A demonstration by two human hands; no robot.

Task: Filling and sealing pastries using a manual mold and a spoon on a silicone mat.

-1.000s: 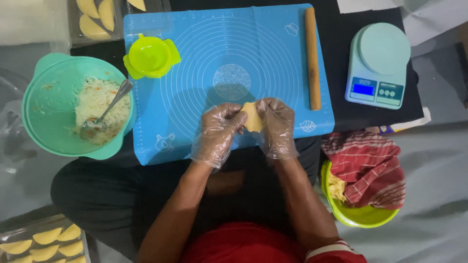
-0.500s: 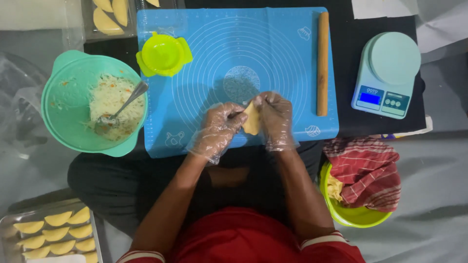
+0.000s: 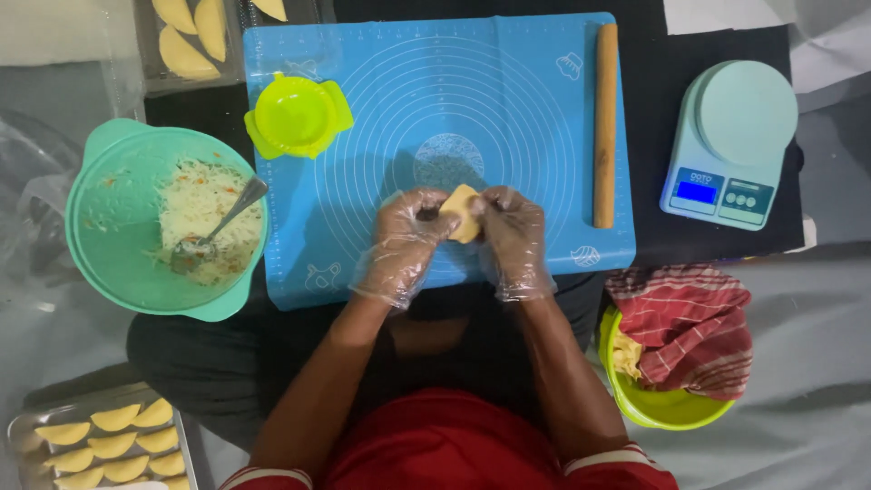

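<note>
Both hands wear clear plastic gloves and meet over the blue silicone mat [image 3: 508, 82]. My left hand [image 3: 404, 243] and my right hand [image 3: 510, 238] pinch a small piece of pale yellow dough [image 3: 462, 211] between their fingertips, just above the mat's near half. The dough is partly hidden by the fingers. A lime-green dumpling press [image 3: 298, 116] lies open at the mat's far left corner. A wooden rolling pin [image 3: 605, 122] lies along the mat's right edge.
A teal bowl [image 3: 113, 195] of shredded filling with a metal spoon [image 3: 218, 225] stands left. A digital kitchen scale [image 3: 730, 145] stands right. A lime bowl [image 3: 667, 408] under a red striped cloth [image 3: 694, 322] sits near right. Trays of folded pastries [image 3: 113, 440] lie near left and far left [image 3: 195, 36].
The view has shifted slightly. Both hands stay together on the dough, working it between the fingers and turning it a little; nothing else on the mat moved.
</note>
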